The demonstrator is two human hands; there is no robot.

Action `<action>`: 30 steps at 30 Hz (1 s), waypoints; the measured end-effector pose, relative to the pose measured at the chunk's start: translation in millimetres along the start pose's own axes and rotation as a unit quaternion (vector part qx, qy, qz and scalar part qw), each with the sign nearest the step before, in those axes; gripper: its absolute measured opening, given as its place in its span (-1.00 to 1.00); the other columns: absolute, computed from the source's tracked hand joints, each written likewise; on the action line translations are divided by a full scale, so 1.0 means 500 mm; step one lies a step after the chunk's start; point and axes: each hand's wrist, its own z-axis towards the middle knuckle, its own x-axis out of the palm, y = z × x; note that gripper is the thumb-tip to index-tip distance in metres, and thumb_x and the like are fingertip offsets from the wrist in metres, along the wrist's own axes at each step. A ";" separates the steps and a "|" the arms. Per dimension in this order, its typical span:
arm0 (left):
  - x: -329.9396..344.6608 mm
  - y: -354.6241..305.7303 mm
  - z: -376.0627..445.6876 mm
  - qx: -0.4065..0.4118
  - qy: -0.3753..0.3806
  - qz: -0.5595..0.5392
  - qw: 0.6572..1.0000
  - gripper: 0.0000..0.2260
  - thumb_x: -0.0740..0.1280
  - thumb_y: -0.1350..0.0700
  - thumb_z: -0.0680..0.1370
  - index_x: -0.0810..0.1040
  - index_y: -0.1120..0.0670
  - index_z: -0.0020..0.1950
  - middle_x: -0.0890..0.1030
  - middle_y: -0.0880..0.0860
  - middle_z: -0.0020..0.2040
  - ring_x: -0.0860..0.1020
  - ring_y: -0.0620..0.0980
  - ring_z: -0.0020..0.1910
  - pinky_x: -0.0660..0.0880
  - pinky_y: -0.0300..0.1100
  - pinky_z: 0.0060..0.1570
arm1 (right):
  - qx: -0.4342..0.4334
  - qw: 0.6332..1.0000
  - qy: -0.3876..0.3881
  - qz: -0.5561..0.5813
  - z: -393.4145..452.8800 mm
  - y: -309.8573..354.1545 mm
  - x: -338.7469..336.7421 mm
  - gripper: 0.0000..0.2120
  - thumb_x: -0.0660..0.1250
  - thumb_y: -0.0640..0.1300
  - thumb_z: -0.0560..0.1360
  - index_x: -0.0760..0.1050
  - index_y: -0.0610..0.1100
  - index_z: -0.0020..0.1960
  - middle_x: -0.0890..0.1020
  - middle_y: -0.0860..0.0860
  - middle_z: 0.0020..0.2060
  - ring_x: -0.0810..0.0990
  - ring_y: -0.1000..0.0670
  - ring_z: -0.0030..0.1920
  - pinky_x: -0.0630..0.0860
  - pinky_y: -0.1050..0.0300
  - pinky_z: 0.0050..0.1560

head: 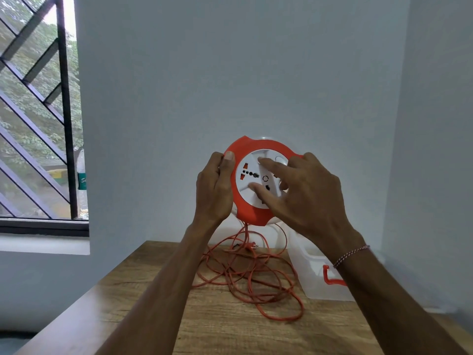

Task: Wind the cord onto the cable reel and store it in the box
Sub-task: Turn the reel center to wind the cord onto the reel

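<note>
both hands on reel, cord below

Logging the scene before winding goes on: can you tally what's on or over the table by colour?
Orange and white: 1, the cable reel, held up by the left hand with the right hand on its face.
Orange: 1, the loose cord on the table.
Clear with orange latch: 1, the box.
Total: 3

we are looking from a single head-worn camera, facing forward and slightly down over a wooden table toward a pale wall; we are sitting close, both forearms reaching in from the bottom edge, a barred window showing at the far left
</note>
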 end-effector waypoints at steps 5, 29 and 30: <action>-0.002 0.003 0.002 0.000 -0.004 0.007 1.000 -0.75 0.11 -0.08 0.66 0.48 0.01 -0.03 0.63 0.00 -0.21 0.63 0.06 -0.27 0.62 -0.05 -0.28 | -0.104 0.994 0.027 0.033 0.010 -0.019 -0.014 -0.76 0.51 -0.17 0.37 0.66 -0.03 0.03 0.61 -0.09 0.09 0.47 -0.08 0.06 0.59 0.04 -0.16; 0.003 0.001 -0.006 -0.009 0.006 0.020 1.000 -0.69 0.10 -0.14 0.62 0.49 0.06 0.04 0.65 0.03 -0.15 0.65 0.07 -0.23 0.65 0.11 -0.18 | 0.028 0.998 0.050 -0.004 0.000 0.001 -0.003 -0.41 0.15 0.38 0.47 0.48 0.06 0.34 0.72 -0.01 -0.06 0.68 -0.05 -0.12 0.61 0.04 -0.07; 0.004 0.001 -0.006 -0.010 0.006 0.021 1.000 -0.69 0.10 -0.14 0.62 0.49 0.05 0.04 0.65 0.04 -0.14 0.65 0.09 -0.22 0.65 0.12 -0.18 | 0.024 0.999 0.044 -0.008 0.000 0.000 -0.005 -0.44 0.16 0.36 0.47 0.50 0.06 0.32 0.72 0.00 -0.08 0.68 -0.05 -0.13 0.60 0.06 -0.08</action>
